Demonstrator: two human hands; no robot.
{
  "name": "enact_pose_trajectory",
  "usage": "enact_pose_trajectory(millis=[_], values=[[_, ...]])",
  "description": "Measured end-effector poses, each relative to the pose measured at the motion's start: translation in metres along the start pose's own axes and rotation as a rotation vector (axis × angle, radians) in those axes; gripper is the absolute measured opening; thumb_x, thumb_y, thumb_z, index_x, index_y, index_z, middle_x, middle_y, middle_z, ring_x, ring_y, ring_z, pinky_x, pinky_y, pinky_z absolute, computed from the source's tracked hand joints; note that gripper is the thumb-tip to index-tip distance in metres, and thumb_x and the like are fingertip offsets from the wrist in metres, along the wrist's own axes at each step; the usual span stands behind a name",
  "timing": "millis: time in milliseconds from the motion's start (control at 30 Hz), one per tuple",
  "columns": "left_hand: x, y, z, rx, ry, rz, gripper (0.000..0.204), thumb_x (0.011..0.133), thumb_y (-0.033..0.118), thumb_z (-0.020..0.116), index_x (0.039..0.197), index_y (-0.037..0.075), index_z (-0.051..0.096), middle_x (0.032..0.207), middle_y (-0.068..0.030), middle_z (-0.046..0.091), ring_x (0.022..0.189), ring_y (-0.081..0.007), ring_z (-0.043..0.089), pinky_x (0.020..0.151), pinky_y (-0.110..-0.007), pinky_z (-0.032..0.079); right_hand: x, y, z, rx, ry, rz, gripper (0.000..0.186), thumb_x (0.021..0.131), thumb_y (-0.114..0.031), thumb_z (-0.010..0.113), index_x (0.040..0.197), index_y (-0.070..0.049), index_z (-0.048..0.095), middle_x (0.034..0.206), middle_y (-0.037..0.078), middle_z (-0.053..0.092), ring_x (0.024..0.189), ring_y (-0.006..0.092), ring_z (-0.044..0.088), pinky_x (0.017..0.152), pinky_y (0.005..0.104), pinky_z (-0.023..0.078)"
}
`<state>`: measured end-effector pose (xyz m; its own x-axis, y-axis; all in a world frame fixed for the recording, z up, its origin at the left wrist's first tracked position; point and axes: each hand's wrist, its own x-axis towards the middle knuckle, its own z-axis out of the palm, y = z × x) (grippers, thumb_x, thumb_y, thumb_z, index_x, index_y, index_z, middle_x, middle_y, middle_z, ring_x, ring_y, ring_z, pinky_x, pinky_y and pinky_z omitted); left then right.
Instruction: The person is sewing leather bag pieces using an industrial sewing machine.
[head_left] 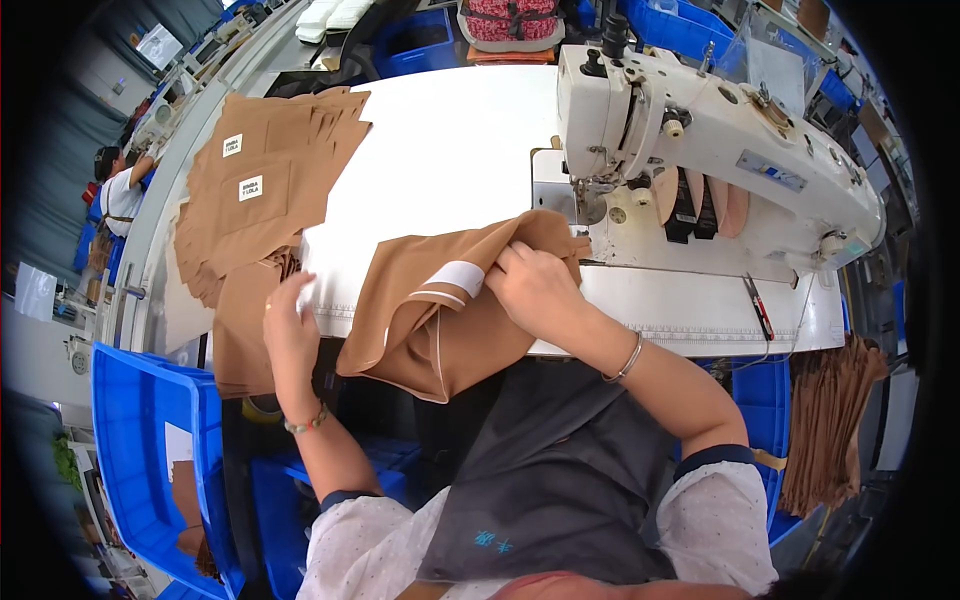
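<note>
My right hand (535, 285) has its fingers curled and pinching a fold of the tan fabric piece (450, 300), which lies bunched on the white table (440, 150) just in front of the sewing machine (700, 150). My left hand (290, 320), left of the machine, presses its fingers together on the table edge. I judge the cloth light, limp and slightly slippery, best gripped at its folded edge. Cut tan pieces (260, 190) are stacked far left of the machine; blue bins (140, 440) stand below.

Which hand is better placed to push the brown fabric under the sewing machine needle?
Probably the right hand: it grips the brown fabric beside the sewing machine needle area. The left hand is farther away, at the table edge.
</note>
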<state>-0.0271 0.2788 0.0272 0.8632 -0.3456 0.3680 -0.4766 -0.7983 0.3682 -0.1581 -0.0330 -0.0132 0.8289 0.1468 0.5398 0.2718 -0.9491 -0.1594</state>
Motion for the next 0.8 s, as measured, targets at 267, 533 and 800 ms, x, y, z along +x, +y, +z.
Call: enact_pose_trajectory(millis=[267,533,800], values=[[-0.053,0.0,0.024,-0.124,-0.151,0.308,0.033,0.077,0.005,0.077,0.11,0.009,0.075,0.13,-0.0089,0.068,0.126,-0.0314,0.059,0.114,-0.049,0.036,0.007,0.014,0.0,0.033,-0.045,-0.131,0.018,0.08,-0.013,0.068,0.095,-0.003,0.068,0.093,0.008,0.062,0.086,0.0251,0.062,0.075,0.0367,0.055],[-0.034,0.024,0.036,-1.74,0.268,-0.628,0.041,0.107,0.032,0.047,0.133,0.001,0.056,0.124,-0.0184,0.065,0.117,-0.0295,0.063,0.099,-0.043,0.055,-0.008,-0.005,-0.036,0.776,0.171,0.499,0.013,0.101,-0.016,0.057,0.097,-0.005,0.065,0.097,0.005,0.066,0.088,0.0174,0.065,0.075,0.0305,0.054],[0.016,0.021,0.059,-1.149,0.622,-0.097,0.026,0.111,0.027,0.044,0.109,0.005,0.058,0.09,-0.0069,0.065,0.083,-0.0153,0.066,0.073,-0.032,0.059,-0.05,-0.008,-0.072,1.44,0.732,0.789,0.015,0.108,-0.015,0.05,0.116,-0.004,0.056,0.096,-0.001,0.064,0.082,0.0019,0.056,0.073,0.0199,0.047]])
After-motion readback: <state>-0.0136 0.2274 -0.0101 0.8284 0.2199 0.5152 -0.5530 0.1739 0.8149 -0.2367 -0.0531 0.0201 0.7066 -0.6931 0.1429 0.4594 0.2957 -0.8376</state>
